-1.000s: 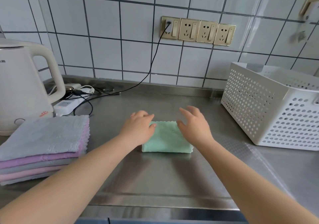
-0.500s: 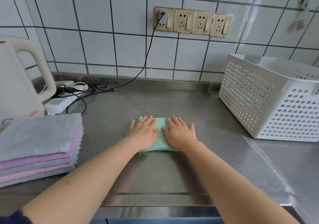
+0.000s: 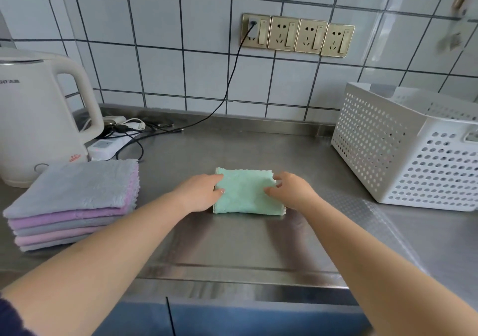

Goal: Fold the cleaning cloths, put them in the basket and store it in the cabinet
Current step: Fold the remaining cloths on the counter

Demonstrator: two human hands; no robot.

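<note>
Green folded cloth (image 3: 247, 192), soft, light, limp; left hand (image 3: 200, 193) and right hand (image 3: 291, 190) pinching its side edges, left of basket (image 3: 403, 149).

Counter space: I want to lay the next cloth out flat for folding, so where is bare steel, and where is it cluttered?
Bare steel lies between the green cloth and the front edge, between the arms, and behind it toward the wall. A strip separates it from the basket. Crowded: back left, with kettle, cables and cloth stack.
</note>
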